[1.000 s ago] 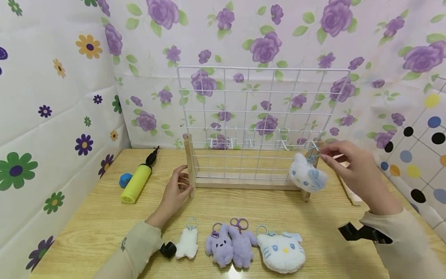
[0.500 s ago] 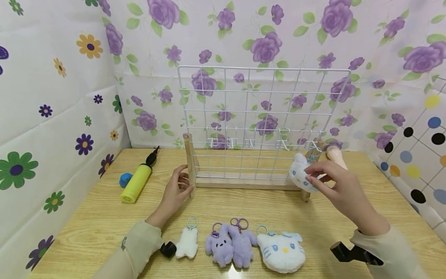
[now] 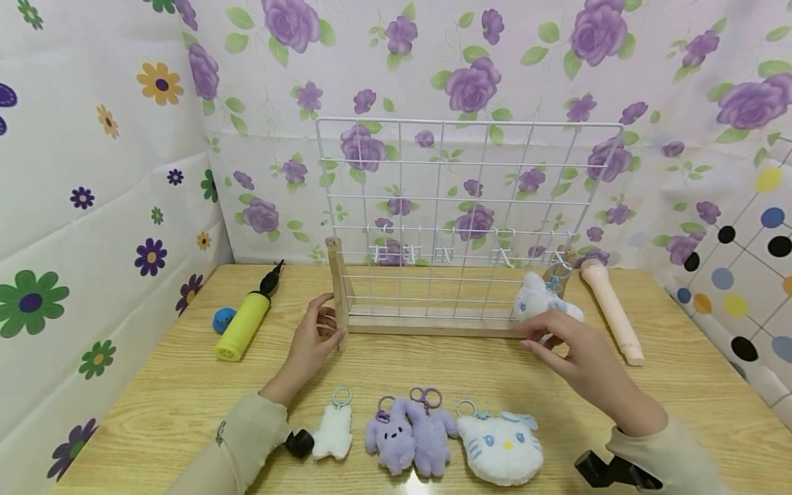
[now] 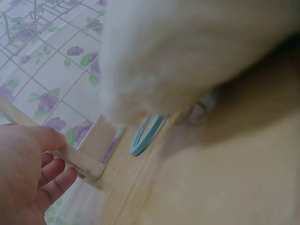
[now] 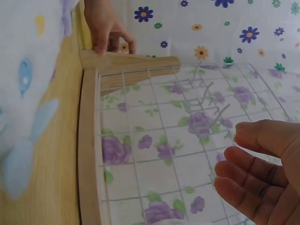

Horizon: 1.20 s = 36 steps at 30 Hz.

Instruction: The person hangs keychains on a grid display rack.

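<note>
My left hand [image 3: 312, 333] holds the left wooden upright [image 3: 338, 282] of a white wire grid rack [image 3: 439, 199]; in the left wrist view its thumb [image 4: 49, 137] lies on the wood, fingers bent beneath. A white cat-face plush keychain [image 3: 531, 292] with a light blue bow hangs by a blue ring from a hook at the rack's right end. My right hand [image 3: 572, 350] overlaps the plush's lower part in the head view. In the right wrist view, its fingers [image 5: 243, 161] are loosely bent with nothing between them.
On the table's front lie a small white plush keychain [image 3: 333, 433], two purple plush keychains [image 3: 396, 443] and another cat-face plush [image 3: 504, 454]. A yellow pump [image 3: 243, 326] and blue ball-like toy [image 3: 223, 319] stand left. A pale pink stick-shaped thing [image 3: 612, 313] lies right.
My right hand has let go of the keychain's ring and moved down and left to the plush's lower edge. The plush hangs more upright; my left hand has stayed.
</note>
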Each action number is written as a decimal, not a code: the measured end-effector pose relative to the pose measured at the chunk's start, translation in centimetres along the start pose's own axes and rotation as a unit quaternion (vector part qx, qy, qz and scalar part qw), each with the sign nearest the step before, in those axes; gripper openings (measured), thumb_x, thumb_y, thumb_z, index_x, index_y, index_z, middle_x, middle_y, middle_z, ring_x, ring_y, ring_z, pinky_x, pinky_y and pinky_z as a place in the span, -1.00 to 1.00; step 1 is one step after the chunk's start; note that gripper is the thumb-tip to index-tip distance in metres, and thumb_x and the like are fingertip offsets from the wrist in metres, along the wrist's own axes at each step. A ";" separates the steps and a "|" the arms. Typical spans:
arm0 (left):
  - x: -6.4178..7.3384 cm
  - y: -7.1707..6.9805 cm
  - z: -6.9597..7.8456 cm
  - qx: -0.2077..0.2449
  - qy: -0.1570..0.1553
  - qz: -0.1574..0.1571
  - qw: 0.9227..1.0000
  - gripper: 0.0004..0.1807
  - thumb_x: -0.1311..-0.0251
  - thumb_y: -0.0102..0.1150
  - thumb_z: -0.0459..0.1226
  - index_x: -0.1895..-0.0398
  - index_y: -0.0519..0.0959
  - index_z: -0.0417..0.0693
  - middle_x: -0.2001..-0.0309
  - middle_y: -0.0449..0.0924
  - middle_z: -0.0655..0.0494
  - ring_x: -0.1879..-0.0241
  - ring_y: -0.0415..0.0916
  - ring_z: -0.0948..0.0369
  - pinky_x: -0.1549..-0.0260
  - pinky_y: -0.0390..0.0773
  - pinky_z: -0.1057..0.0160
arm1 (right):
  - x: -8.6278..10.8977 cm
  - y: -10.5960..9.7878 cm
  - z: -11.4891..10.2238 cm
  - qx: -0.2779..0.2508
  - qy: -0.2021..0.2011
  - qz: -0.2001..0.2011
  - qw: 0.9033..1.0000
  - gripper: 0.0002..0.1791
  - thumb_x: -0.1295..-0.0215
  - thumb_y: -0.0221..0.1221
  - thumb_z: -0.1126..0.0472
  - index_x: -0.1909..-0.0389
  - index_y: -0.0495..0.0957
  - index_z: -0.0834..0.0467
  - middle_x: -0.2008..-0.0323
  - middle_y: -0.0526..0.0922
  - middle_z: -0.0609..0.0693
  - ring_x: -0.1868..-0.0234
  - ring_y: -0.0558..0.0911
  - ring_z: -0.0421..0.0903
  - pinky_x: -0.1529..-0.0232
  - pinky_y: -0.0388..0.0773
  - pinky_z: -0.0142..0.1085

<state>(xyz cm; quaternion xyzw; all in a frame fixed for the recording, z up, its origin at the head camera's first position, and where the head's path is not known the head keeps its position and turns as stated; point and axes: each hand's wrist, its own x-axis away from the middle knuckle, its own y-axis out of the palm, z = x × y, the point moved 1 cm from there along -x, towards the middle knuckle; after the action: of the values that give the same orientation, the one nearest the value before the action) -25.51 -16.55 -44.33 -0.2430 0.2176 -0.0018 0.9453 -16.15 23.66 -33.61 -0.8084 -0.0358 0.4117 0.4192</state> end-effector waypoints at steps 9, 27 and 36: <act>0.0 -0.1 0.2 0.000 -0.004 -0.007 1.000 -0.26 -0.13 0.24 -0.50 -0.36 0.16 -0.10 0.06 0.45 -0.20 0.19 0.48 0.04 0.23 0.57 0.31 | 0.8 1.8 -0.1 -0.058 0.011 -0.044 0.997 -0.65 -0.08 0.31 0.45 0.18 0.59 0.00 0.28 0.62 -0.15 0.37 0.55 -0.40 0.42 0.54 -0.50; 0.1 -0.1 0.3 0.009 -0.019 -0.012 1.000 -0.25 -0.13 0.23 -0.50 -0.37 0.15 -0.11 0.04 0.45 -0.19 0.17 0.47 0.06 0.22 0.53 0.38 | 2.2 5.3 -0.1 -0.105 0.046 -0.152 0.982 -0.83 -0.24 0.24 0.29 0.15 0.59 0.07 0.26 0.66 -0.06 0.29 0.56 -0.40 0.38 0.58 -0.45; 0.1 -0.1 0.4 0.003 -0.009 -0.007 1.000 -0.25 -0.12 0.24 -0.51 -0.37 0.15 -0.14 0.06 0.46 -0.21 0.19 0.48 0.05 0.23 0.53 0.36 | 2.3 6.5 -0.1 -0.120 0.040 -0.208 0.970 -0.81 -0.21 0.25 0.34 0.14 0.59 0.20 0.25 0.65 0.04 0.29 0.58 -0.33 0.38 0.58 -0.47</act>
<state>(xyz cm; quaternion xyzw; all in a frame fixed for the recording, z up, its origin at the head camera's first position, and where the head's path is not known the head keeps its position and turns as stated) -25.25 -16.49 -44.01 -0.2414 0.2072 -0.0066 0.9480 -16.40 20.35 -39.64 -0.8432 -0.2359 0.2754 0.3969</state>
